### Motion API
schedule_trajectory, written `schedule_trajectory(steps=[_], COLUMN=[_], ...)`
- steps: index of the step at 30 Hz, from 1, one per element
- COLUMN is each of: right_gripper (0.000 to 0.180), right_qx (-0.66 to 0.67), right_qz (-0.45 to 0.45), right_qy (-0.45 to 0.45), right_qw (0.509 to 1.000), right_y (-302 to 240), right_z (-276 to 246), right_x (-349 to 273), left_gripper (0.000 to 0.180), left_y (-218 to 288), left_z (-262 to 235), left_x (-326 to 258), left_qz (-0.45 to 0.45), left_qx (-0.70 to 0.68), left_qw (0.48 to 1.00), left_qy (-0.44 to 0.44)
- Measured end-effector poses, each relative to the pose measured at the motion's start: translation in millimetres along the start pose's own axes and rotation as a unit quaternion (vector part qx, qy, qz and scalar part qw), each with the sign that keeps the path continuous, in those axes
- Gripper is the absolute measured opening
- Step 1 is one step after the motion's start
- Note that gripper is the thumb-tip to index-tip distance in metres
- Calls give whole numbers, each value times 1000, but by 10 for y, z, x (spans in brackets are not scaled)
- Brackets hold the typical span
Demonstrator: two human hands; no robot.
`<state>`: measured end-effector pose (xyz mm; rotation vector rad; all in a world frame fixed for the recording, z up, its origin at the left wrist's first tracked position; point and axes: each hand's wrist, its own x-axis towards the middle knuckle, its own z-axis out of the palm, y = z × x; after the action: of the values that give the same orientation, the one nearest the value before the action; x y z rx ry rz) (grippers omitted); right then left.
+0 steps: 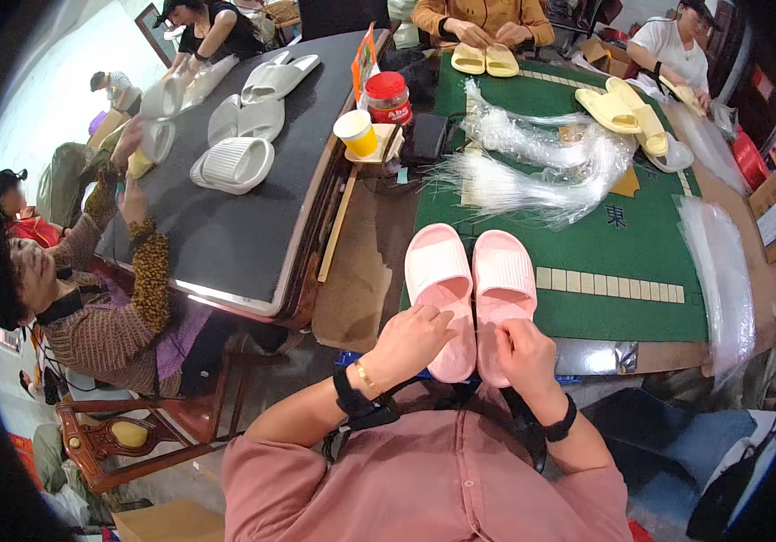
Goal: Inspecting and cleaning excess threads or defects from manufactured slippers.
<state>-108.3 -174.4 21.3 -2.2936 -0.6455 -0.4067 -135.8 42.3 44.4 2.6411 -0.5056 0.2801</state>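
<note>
A pair of pale pink slide slippers lies side by side in front of me, toes pointing away, at the near edge of the green mat [623, 244]. Over the footbed of the left slipper [439, 253] rests my left hand [415, 339], its fingers curled and fingertips drawn together near the inner edge. My right hand [528, 352] is closed in a pinch above the heel half of the right slipper [505, 271]. Whatever the two sets of fingertips hold between the slippers is too small to make out.
Clear plastic bags [532, 181] and thin strips spread beyond the slippers; more bags [718, 280] lie right. Yellow slippers [618, 108] sit farther back. A red-lidded jar [389, 98] and paper cup [355, 133] stand left. Grey slippers [234, 165] cover a dark table where co-workers handle footwear.
</note>
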Motion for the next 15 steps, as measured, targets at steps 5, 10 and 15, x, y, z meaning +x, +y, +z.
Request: schedule_trajectory(steps=[5,10,15], right_gripper=[10,20,26], right_qx=[-35,-39,-43], right_qz=[-5,7,16], right_qy=[-22,-70,-92], right_qw=[999,997,995], right_y=[148,173,168], right_z=[172,91,22], right_x=[231,200,177], left_gripper=[25,25,13], left_y=[-123,-155,-256], left_z=[200,232,161], left_x=[94,79,30], left_qz=[-30,-20,-63], left_qx=[76,43,-116], left_qw=[996,995,982], left_qy=[37,85,137])
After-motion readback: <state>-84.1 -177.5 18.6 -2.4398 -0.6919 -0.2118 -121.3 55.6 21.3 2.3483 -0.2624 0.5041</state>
